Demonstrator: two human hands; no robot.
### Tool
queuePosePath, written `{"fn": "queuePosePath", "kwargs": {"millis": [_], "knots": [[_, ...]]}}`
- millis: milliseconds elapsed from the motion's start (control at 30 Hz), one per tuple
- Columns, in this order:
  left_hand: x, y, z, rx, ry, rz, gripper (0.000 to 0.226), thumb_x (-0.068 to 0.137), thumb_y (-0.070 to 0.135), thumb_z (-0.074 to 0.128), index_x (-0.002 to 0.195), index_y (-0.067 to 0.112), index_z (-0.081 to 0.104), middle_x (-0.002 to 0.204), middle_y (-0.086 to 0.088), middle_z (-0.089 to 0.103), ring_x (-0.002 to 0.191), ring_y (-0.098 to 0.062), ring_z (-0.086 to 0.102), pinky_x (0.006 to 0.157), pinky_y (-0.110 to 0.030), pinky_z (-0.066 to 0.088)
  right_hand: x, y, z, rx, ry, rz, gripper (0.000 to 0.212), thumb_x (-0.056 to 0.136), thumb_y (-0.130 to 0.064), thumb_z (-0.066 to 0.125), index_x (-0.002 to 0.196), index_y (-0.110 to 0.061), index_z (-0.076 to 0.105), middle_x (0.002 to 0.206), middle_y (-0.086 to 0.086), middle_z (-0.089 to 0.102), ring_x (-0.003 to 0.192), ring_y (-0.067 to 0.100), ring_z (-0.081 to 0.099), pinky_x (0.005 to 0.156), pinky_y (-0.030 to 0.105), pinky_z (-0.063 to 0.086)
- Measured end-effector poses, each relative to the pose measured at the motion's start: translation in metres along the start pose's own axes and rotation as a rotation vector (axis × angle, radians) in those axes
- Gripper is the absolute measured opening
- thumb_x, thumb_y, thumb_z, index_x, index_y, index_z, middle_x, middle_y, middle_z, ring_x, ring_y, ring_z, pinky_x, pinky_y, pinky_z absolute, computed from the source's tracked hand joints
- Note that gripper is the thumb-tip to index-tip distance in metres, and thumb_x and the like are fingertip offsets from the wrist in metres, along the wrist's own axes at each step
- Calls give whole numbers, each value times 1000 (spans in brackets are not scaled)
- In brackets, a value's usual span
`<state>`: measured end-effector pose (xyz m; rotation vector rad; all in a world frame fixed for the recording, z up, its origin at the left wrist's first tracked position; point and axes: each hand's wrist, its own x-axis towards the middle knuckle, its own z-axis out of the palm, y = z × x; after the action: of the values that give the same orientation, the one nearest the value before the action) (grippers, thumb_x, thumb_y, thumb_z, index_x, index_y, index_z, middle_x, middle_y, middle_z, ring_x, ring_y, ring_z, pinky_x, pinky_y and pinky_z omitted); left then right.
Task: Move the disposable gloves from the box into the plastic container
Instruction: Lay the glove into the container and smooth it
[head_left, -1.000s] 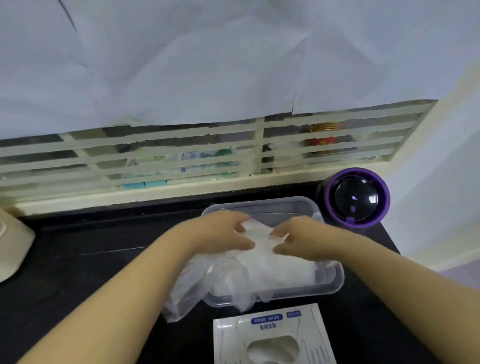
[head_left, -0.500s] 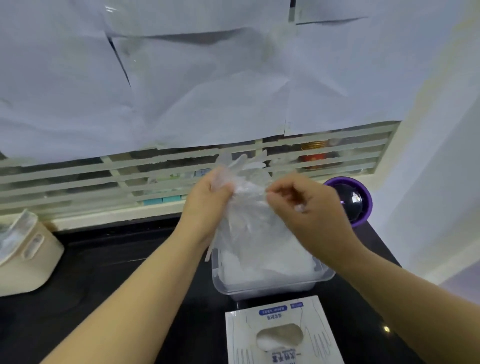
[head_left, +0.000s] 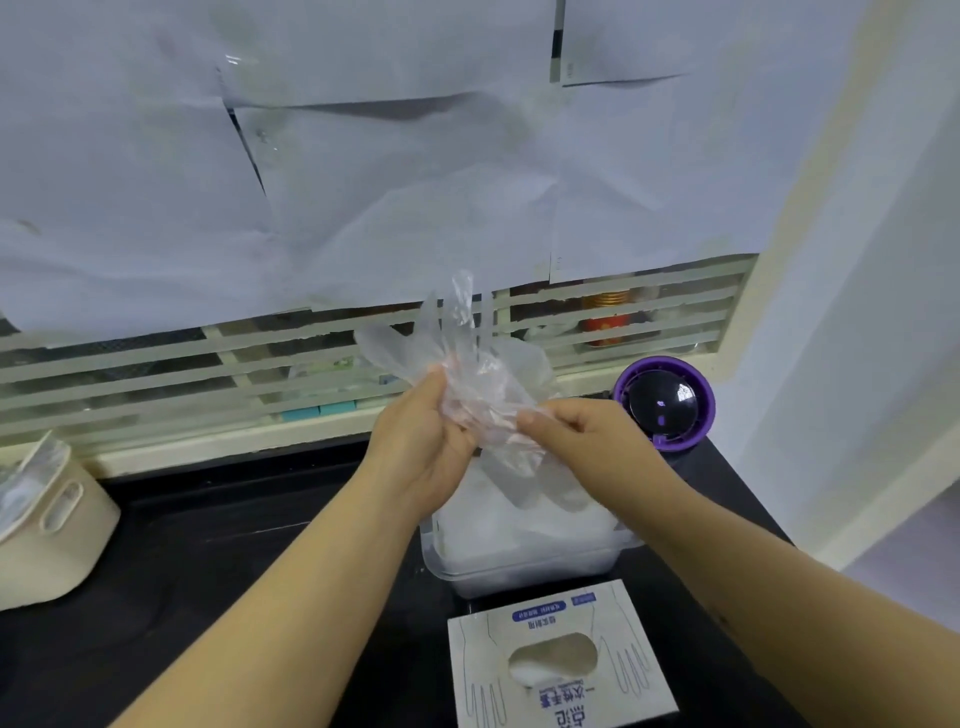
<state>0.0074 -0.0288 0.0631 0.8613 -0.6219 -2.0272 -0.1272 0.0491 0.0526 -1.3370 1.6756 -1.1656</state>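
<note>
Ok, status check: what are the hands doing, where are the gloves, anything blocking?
Left hand, right hand both pinching disposable gloves. Bunch held above plastic container. Nothing between them.

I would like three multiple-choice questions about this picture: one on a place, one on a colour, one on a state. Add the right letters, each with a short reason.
1. Where does the box stand?
A. Behind the container.
B. In front of the container, nearer the person.
C. On top of the container.

2. What colour is the rim of the round thing at the right?
A. Green.
B. Red.
C. Purple.

3. What state are the hands in?
A. The left hand and right hand both grip gloves above the container.
B. Both lie open on the box.
C. Both are curled and hold nothing.

Answers:
1 B: the box lies at the bottom of the view, closest to the person.
2 C: the rim is purple round a black dome.
3 A: both hands pinch the clear bunch in the air.
</note>
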Motion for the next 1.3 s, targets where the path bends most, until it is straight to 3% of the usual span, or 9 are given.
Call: {"fn": "queuePosePath", "kwargs": {"millis": [233, 400, 500, 700, 800, 900, 1000, 1167, 1300], "knots": [[0, 9, -15, -5, 68, 16, 35, 105, 22, 37, 124, -1, 56, 108, -20, 71, 99, -29, 70, 77, -41, 60, 0, 4, -20, 298, -82, 168, 21, 95, -19, 54, 85, -8, 69, 66, -6, 69, 60, 2, 64, 58, 12, 50], [-2, 9, -17, 66, 72, 24, 36, 105, 25, 36, 119, 0, 57, 107, -20, 71, 99, -31, 70, 89, -48, 55, 5, 7, -23, 421, 9, 192, 16, 94, -14, 56, 85, -10, 69, 82, 4, 70, 72, 7, 68, 65, 15, 53], [-1, 12, -27, 130, 107, 12, 39, 105, 31, 36, 112, 0, 60, 103, -16, 73, 89, -26, 73, 74, -41, 61, 9, 4, -32, 436, 49, 181, 17, 92, -14, 59, 106, -17, 68, 97, 3, 72, 78, 9, 71, 62, 17, 53], [9, 25, -40, 296, 137, 7, 43, 105, 31, 37, 107, -2, 64, 90, -16, 74, 72, -21, 73, 61, -31, 61, 24, -2, -46, 324, 120, 134, 24, 88, -17, 66, 111, -25, 65, 89, -2, 73, 67, 4, 67, 57, 14, 50], [18, 30, -44, 492, 166, 42, 44, 103, 36, 40, 109, 2, 67, 101, -17, 73, 89, -25, 72, 81, -38, 59, 35, -3, -51, 375, 164, 135, 24, 88, -16, 67, 109, -26, 66, 92, 1, 72, 66, 2, 66, 54, 13, 49], [21, 36, -54, 730, 134, 46, 66, 89, 67, 42, 118, 13, 67, 116, -10, 70, 110, -26, 65, 102, -46, 46, 45, -7, -61, 275, 203, 142, 25, 86, -19, 70, 108, -29, 66, 103, -1, 70, 69, 7, 65, 57, 12, 50], [29, 42, -62, 713, 122, 45, 84, 83, 76, 44, 133, 10, 54, 133, -10, 57, 124, -25, 53, 109, -45, 39, 53, -12, -69, 282, 217, 126, 33, 84, -13, 71, 113, -26, 65, 110, 2, 66, 51, 0, 51, 55, 9, 47], [34, 57, -52, 1046, 231, 440, 40, 91, 50, 55, 78, 12, 59, 76, -1, 61, 71, -19, 55, 65, -27, 44, 63, -22, -74, 225, 234, 68, 36, 90, -9, 64, 121, -27, 62, 104, 4, 64, 47, -4, 55, 50, 11, 47], [16, 62, -25, 1180, -43, 587, 9, 91, 29, 62, 94, 35, 68, 92, 15, 66, 87, -1, 60, 72, -15, 43, 67, -33, -70, 143, 313, -81, 33, 91, -9, 60, 117, -30, 63, 75, -14, 68, 57, 1, 58, 62, 17, 51]]}}
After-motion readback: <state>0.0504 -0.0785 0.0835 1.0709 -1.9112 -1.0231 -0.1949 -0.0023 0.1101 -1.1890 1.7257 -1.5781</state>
